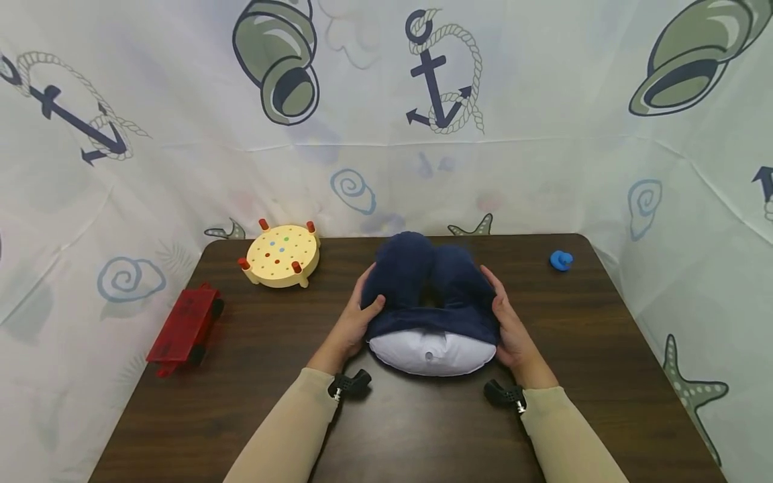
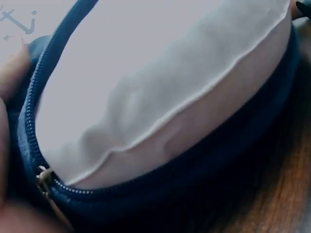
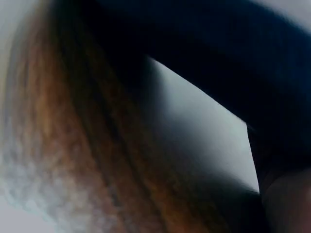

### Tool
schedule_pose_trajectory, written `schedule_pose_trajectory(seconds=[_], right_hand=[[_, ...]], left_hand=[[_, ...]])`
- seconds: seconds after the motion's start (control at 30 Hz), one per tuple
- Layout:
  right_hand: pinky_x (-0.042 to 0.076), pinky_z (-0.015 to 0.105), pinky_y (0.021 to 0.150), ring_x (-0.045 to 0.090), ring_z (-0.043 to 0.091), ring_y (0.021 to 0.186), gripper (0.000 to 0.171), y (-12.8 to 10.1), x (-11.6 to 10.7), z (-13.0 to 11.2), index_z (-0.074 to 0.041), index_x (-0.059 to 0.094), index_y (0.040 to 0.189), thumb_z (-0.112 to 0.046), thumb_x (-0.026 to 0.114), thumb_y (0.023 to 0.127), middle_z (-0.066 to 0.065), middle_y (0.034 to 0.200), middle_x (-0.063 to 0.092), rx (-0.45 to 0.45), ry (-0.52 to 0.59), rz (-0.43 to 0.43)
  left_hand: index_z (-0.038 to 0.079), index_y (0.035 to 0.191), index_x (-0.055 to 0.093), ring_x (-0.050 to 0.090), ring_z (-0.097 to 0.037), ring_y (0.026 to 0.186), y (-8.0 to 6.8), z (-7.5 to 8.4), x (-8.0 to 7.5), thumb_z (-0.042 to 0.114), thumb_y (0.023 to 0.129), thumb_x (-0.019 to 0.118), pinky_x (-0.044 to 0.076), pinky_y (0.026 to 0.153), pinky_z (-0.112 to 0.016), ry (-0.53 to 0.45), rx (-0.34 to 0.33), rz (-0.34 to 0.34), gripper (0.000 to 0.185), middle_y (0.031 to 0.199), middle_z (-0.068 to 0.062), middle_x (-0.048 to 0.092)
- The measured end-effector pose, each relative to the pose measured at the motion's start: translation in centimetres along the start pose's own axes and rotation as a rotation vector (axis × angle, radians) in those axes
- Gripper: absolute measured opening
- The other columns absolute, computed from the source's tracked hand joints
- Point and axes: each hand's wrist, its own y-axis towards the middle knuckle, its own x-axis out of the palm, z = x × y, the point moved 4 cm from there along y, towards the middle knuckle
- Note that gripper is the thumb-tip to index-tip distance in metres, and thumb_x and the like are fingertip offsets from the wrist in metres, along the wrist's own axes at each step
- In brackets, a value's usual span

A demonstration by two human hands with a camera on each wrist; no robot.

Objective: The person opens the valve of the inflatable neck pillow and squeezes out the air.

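A U-shaped neck pillow lies in the middle of the dark wooden table (image 1: 253,376). Its navy cover (image 1: 429,288) is pulled back, baring the white inner cushion (image 1: 431,352) at the near end. My left hand (image 1: 356,322) grips the cover's left side, thumb on top. On the right side, my right hand (image 1: 510,322) holds the cover's edge. The left wrist view shows the white cushion (image 2: 146,92) bulging out of the navy cover (image 2: 194,184), with the zipper pull (image 2: 46,182) close by. In the right wrist view I see the dark cover (image 3: 233,63), blurred, over the table (image 3: 82,145).
A round yellow peg board (image 1: 282,255) with red pegs stands at the back left. A red toy wagon (image 1: 184,325) sits at the table's left edge. A small blue object (image 1: 561,260) lies at the back right. Patterned cloth (image 1: 386,100) walls the table in.
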Motion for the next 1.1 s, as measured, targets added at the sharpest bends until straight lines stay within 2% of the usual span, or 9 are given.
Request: schedule_pose_trajectory(seconds=[0.13, 0.23, 0.3, 0.47, 0.67, 0.8, 0.93, 1.03, 1.1], right_hand=[[0.046, 0.021, 0.115, 0.051, 0.004, 0.145, 0.058, -0.4, -0.1, 0.4, -0.032, 0.029, 0.171, -0.049, 0.032, 0.115, -0.011, 0.164, 0.047, 0.035, -0.013, 0.042], [0.055, 0.022, 0.105, 0.063, 0.005, 0.128, 0.045, -0.6, -0.2, 0.5, -0.028, 0.044, 0.161, -0.037, 0.044, 0.117, -0.011, 0.147, 0.061, 0.039, -0.001, 0.109], [0.058, 0.024, 0.102, 0.066, 0.007, 0.125, 0.044, -0.5, -0.2, 0.4, -0.024, 0.044, 0.161, -0.025, 0.049, 0.117, -0.008, 0.145, 0.063, 0.030, 0.010, 0.134], [0.058, 0.023, 0.102, 0.062, 0.006, 0.134, 0.059, -0.4, -0.4, -0.3, -0.025, 0.037, 0.169, -0.009, 0.053, 0.115, -0.008, 0.159, 0.055, 0.020, 0.009, 0.166], [0.059, 0.023, 0.098, 0.061, 0.005, 0.131, 0.062, -0.9, -0.4, -0.7, -0.029, 0.041, 0.168, -0.001, 0.051, 0.113, -0.013, 0.155, 0.056, 0.009, 0.054, 0.124], [0.057, 0.022, 0.102, 0.059, 0.006, 0.135, 0.063, -0.7, -0.6, -0.7, -0.029, 0.038, 0.170, -0.017, 0.061, 0.112, -0.008, 0.160, 0.053, -0.071, 0.053, 0.129], [0.051, 0.025, 0.113, 0.047, 0.014, 0.148, 0.097, -0.3, -0.8, -0.6, -0.033, 0.020, 0.175, -0.055, 0.073, 0.097, 0.000, 0.174, 0.032, -0.151, 0.093, 0.071], [0.045, 0.027, 0.120, 0.040, 0.017, 0.153, 0.115, 0.0, -0.7, -0.1, -0.037, 0.011, 0.175, -0.068, 0.078, 0.087, 0.001, 0.178, 0.020, -0.106, 0.115, -0.019], [0.044, 0.028, 0.121, 0.039, 0.017, 0.154, 0.117, 0.0, -0.6, 0.3, -0.038, 0.008, 0.175, -0.066, 0.080, 0.087, 0.002, 0.178, 0.019, -0.047, 0.105, -0.079]], left_hand=[[0.038, 0.164, 0.039, 0.041, -0.024, 0.154, -0.1, -0.4, 0.2, 0.021, 0.111, 0.065, 0.037, 0.124, -0.040, 0.017, -0.058, -0.003, 0.061, 0.168, -0.001, 0.043], [0.031, 0.162, 0.039, 0.047, -0.023, 0.148, -0.3, -0.5, 0.5, 0.016, 0.111, 0.064, 0.042, 0.119, -0.033, 0.050, -0.088, -0.043, 0.059, 0.163, -0.006, 0.048], [0.028, 0.163, 0.037, 0.048, -0.023, 0.147, -0.3, -0.4, 0.6, 0.014, 0.111, 0.064, 0.042, 0.119, -0.031, 0.075, -0.089, -0.069, 0.061, 0.162, -0.008, 0.049], [0.025, 0.167, 0.030, 0.043, -0.026, 0.152, -0.3, 0.1, 0.4, 0.013, 0.110, 0.065, 0.035, 0.126, -0.039, 0.105, -0.076, -0.100, 0.068, 0.167, -0.012, 0.043], [0.017, 0.174, 0.015, 0.024, -0.034, 0.164, -0.6, 0.7, 0.2, 0.005, 0.109, 0.057, 0.016, 0.135, -0.053, 0.087, -0.060, -0.156, 0.078, 0.179, -0.017, 0.025], [0.025, 0.173, 0.018, 0.026, -0.032, 0.164, -0.5, 0.4, 0.1, 0.018, 0.111, 0.063, 0.020, 0.134, -0.054, 0.073, -0.056, -0.114, 0.077, 0.179, -0.011, 0.026], [0.041, 0.173, 0.011, 0.015, -0.027, 0.167, -0.4, 0.3, 0.2, 0.046, 0.098, 0.082, 0.013, 0.135, -0.056, 0.014, -0.004, -0.112, 0.103, 0.182, 0.002, 0.011], [0.045, 0.174, 0.004, 0.006, -0.026, 0.168, -0.5, 0.3, 0.4, 0.052, 0.082, 0.094, 0.008, 0.135, -0.053, 0.000, 0.017, -0.148, 0.128, 0.184, 0.005, -0.001], [0.042, 0.174, 0.004, 0.013, -0.027, 0.166, -0.5, 0.2, 0.5, 0.042, 0.079, 0.099, 0.016, 0.134, -0.044, 0.011, -0.012, -0.160, 0.135, 0.184, 0.002, 0.005]])
